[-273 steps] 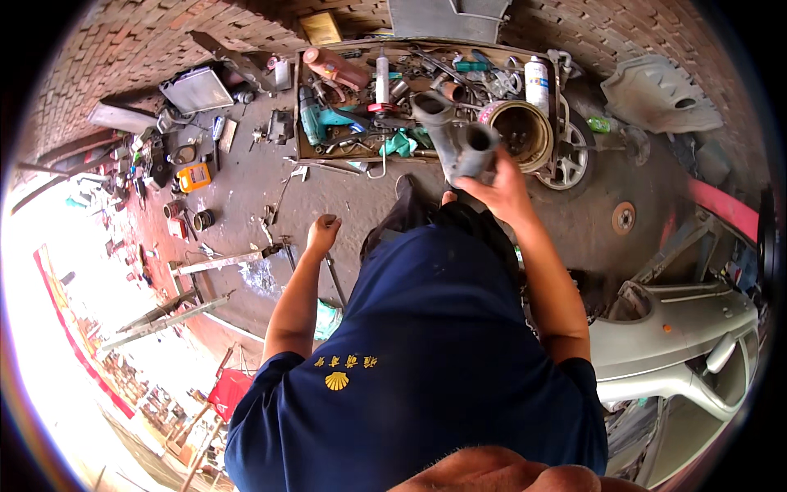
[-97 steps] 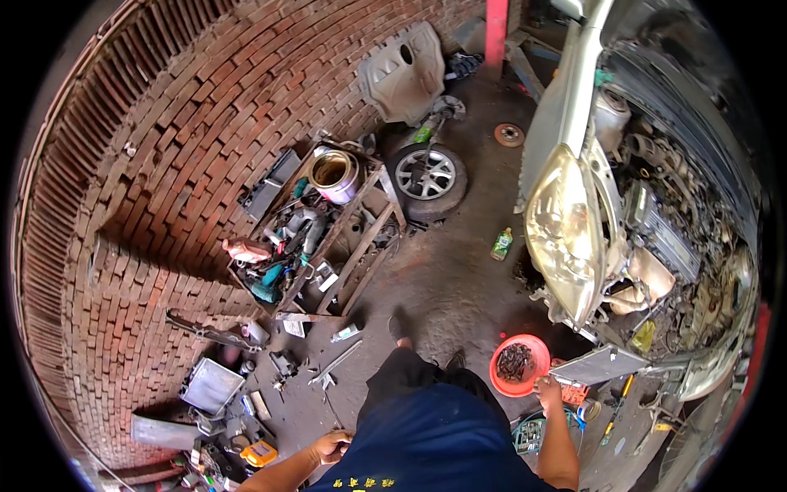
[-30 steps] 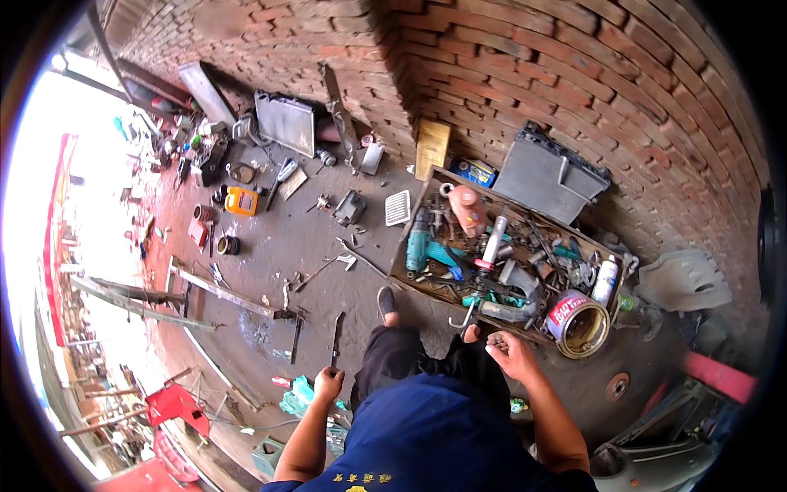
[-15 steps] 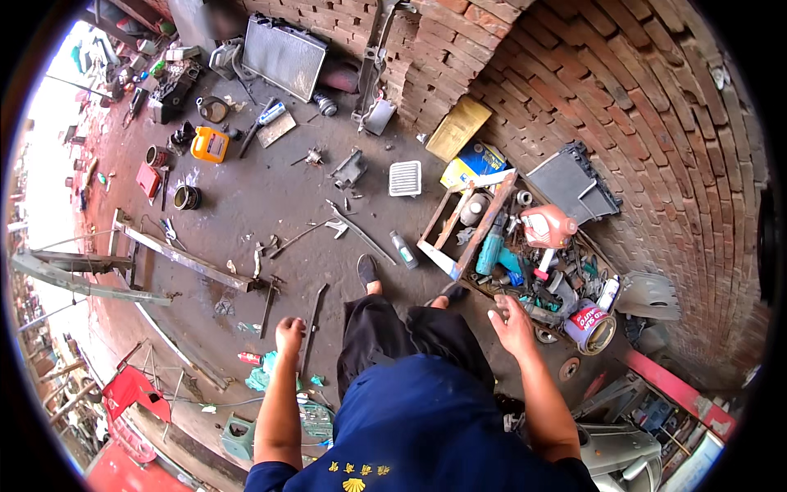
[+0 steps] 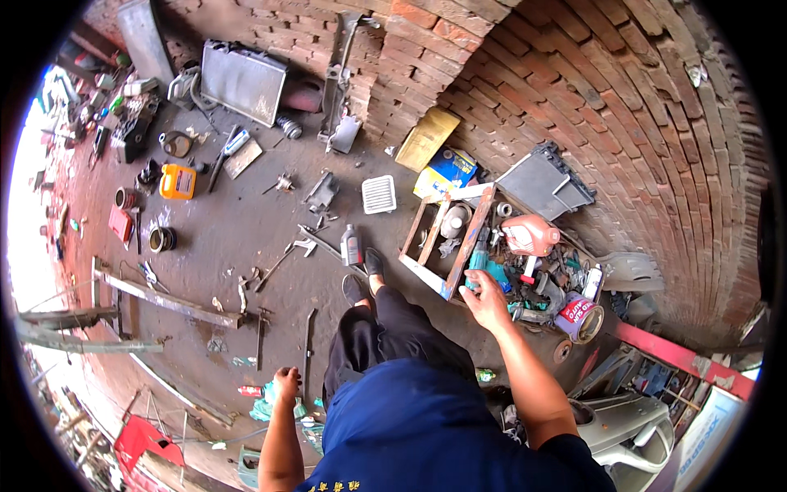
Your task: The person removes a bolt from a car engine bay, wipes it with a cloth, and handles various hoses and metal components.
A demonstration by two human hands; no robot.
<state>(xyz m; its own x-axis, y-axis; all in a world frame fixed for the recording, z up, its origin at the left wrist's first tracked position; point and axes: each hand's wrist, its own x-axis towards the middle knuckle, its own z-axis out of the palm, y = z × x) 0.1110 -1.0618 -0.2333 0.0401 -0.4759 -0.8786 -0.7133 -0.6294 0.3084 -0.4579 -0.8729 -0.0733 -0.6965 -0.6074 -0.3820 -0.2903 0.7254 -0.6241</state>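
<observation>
My right hand [image 5: 489, 303] reaches over the near edge of the rusty metal frame, thumb and fingers apart and empty. Just beyond its fingertips lies a teal-bodied power tool [image 5: 479, 259], partly covered by the hand; I cannot tell whether they touch. Beside it are a red-handled tool [image 5: 529, 269] and a salmon-coloured jug [image 5: 530, 235] on a heap of loose parts. My left hand [image 5: 286, 383] hangs low at my left side, its fingers curled with nothing seen in them. Below that hand, some green cloth or plastic [image 5: 264, 403] lies on the ground.
The rusty frame [image 5: 469, 246] stands ahead right, before a brick wall [image 5: 623, 123]. A grey bottle [image 5: 351, 244] is by my shoes, with a white air filter [image 5: 379, 195] farther off. Metal bars [image 5: 176, 302] and a yellow jug [image 5: 178, 181] are at left. A purple-labelled can [image 5: 579, 318] stands at right.
My right hand has moved forward and left, up to the teal power tool. My left hand has lowered. My feet have stepped, and the view has shifted toward the right.
</observation>
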